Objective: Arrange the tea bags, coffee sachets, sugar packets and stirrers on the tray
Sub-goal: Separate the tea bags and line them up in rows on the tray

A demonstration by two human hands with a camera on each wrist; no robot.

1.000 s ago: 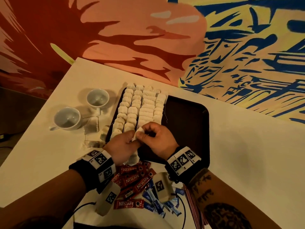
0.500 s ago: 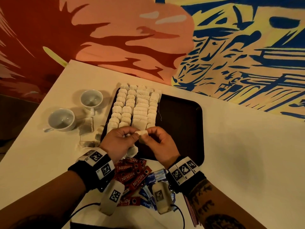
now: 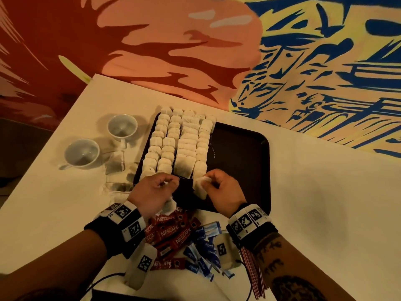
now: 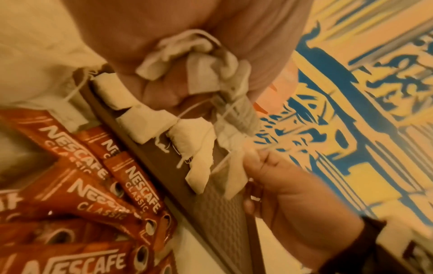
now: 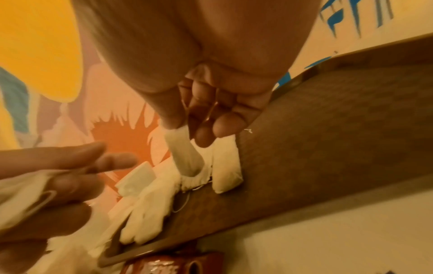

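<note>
The right hand [image 3: 221,190] pinches a tea bag [image 3: 201,187] between thumb and fingertips, over the tray's [image 3: 245,161] near edge; the left hand [image 3: 154,191] clutches crumpled tea bags [image 4: 187,55] beside it.

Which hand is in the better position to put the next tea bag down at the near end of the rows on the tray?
The right hand. It already pinches a single tea bag just over the near end of the rightmost row on the tray. The left hand holds a bunch of bags and strings, so it would probably be slower.
</note>
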